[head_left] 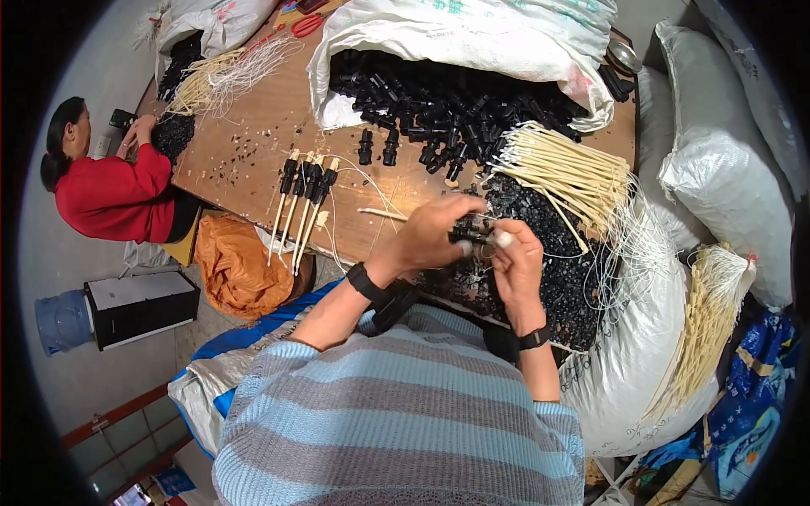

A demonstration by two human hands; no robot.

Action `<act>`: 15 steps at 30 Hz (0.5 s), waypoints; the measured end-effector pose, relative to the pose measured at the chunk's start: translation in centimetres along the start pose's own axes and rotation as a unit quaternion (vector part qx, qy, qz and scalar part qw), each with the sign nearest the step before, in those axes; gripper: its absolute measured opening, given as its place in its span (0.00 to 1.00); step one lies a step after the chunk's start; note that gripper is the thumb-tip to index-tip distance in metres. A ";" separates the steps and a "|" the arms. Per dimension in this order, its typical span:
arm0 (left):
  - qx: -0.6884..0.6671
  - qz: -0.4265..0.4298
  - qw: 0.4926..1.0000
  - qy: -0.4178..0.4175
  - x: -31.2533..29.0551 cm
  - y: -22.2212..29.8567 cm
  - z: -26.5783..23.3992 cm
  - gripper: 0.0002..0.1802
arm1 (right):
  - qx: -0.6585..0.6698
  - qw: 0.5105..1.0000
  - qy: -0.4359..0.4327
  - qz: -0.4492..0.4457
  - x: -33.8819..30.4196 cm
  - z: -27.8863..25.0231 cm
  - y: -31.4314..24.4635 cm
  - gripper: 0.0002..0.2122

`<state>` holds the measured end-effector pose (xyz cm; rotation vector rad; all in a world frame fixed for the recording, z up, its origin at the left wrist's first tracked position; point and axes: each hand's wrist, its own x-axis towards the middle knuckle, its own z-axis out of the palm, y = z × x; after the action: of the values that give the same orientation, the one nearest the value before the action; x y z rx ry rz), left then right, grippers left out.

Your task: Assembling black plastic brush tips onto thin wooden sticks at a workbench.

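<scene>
A black plastic connector (465, 232) is held between my two hands above the near edge of the table. My left hand (432, 232) is closed round its body, with a cream-coloured tube (381, 213) sticking out to the left of the fingers. At the connector's right end, my right hand (516, 260) pinches with thumb and forefinger; a thin white cord shows by the fingertips. Something white covers one right fingertip. Left of my hands lie several finished-looking assemblies (310, 185), each a black connector on a cream tube. Two loose connectors (390, 148) stand farther off.
A white woven sack (472, 38) spills black connectors at the table's far side. On the right, a bundle of cream tubes (574, 173) with white cords lies over small black parts (561, 287). Full sacks (717, 143) line the right. A person in red (114, 198) works at the left.
</scene>
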<state>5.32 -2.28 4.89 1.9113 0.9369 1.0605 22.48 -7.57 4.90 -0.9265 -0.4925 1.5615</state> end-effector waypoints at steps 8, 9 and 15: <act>0.137 -0.063 0.980 -0.131 -0.3 -0.8 -1.5 0.17 | -0.652 0.676 -0.125 -0.320 -0.8 0.1 -1.2 0.16; 0.148 -0.056 0.980 -0.117 -0.4 -0.9 -1.4 0.15 | -0.681 0.667 -0.129 -0.271 -1.1 0.4 -1.7 0.19; 0.215 0.030 0.972 -0.092 -0.7 1.1 -0.9 0.15 | -0.511 0.851 0.010 -0.120 0.0 1.2 -0.1 0.06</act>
<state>4.46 -3.13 5.91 2.3585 1.0696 0.7340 21.62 -7.35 5.67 -1.5851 -1.4400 0.9905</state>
